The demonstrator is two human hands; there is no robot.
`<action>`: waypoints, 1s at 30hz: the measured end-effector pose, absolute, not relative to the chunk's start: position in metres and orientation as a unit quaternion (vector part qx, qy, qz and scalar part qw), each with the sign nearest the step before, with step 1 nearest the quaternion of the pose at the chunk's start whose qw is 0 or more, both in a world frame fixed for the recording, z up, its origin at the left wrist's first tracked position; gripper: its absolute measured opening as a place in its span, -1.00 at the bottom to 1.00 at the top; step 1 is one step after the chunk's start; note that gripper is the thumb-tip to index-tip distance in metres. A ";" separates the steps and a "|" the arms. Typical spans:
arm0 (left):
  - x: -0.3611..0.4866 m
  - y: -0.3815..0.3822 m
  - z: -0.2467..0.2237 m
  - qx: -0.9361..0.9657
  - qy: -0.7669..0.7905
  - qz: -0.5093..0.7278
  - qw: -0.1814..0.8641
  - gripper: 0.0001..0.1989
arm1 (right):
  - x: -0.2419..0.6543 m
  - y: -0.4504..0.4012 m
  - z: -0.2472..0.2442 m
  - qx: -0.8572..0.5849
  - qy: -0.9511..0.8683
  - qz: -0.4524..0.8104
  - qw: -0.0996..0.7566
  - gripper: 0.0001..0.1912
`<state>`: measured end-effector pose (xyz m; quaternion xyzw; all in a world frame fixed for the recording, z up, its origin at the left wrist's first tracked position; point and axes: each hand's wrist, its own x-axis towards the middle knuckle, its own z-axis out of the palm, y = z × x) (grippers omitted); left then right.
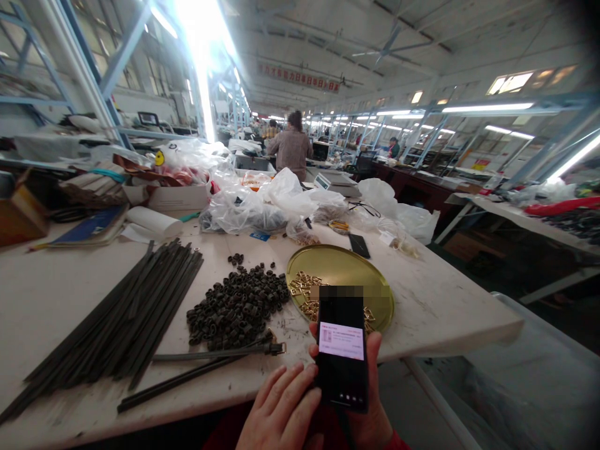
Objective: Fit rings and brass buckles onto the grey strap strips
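A black smartphone [342, 381] with a lit screen is gripped upright in my right hand [377, 415], its fingers wrapped round the edges. My left hand [284, 403] lies beside the phone's lower left edge, its fingers stretched out, with nothing seen in it. Behind the phone, a gold round tray [347, 262] carries several metal buckles [307, 290] and is partly covered by the phone. To the left is a heap of small dark strap loops [237, 306]. In front of the heap lies a dark belt [210, 356] with a buckle at its end.
Long dark straps [117, 312] lie bundled on the white table [469, 319]. Clear plastic bags [281, 200], a paper roll [152, 223] and a second dark phone [359, 245] sit farther back. A person [290, 147] is beyond the table. The table's right edge drops beside a pale bin.
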<state>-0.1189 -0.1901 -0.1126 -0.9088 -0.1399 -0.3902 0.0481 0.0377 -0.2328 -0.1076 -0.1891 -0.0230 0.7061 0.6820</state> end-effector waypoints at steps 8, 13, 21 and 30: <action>-0.119 -0.190 -0.113 -0.909 -0.144 -0.386 0.062 -0.73 | 0.036 -0.235 -0.105 -0.195 -0.015 0.699 0.688 -0.18; -0.118 -0.191 -0.111 -0.907 -0.146 -0.390 0.058 -0.74 | 0.035 -0.235 -0.105 -0.181 -0.006 0.707 0.683 -0.17; -0.118 -0.191 -0.113 -0.911 -0.143 -0.383 0.055 -0.73 | 0.037 -0.234 -0.108 -0.198 -0.027 0.699 0.687 -0.15; -0.119 -0.191 -0.115 -0.913 -0.140 -0.380 0.053 -0.72 | 0.037 -0.235 -0.110 -0.201 -0.017 0.697 0.688 -0.14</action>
